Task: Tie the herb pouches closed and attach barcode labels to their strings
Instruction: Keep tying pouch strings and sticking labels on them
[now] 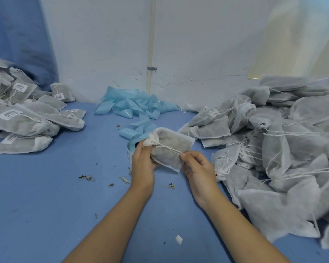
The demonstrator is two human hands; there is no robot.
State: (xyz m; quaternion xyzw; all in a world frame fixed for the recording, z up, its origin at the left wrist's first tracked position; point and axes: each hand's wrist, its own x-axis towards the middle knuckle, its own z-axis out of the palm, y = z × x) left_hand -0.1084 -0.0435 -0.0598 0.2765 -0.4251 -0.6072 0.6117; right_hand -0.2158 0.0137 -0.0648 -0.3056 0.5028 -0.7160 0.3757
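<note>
A white mesh herb pouch (171,147) is held above the blue table, its neck gathered at the upper left. My left hand (143,164) grips the pouch just under the gathered neck. My right hand (198,168) pinches the white drawstring (168,148), which runs taut across the pouch from the neck to my fingertips. A roll of barcode labels (130,150) on blue backing stands on the table, partly hidden behind my left hand.
A heap of unlabeled pouches (277,145) with loose strings fills the right side. Labeled pouches (27,114) are piled at the left. Crumpled blue label backing (135,105) lies against the white wall. Herb crumbs (86,177) and a paper scrap (179,239) dot the blue table (46,205).
</note>
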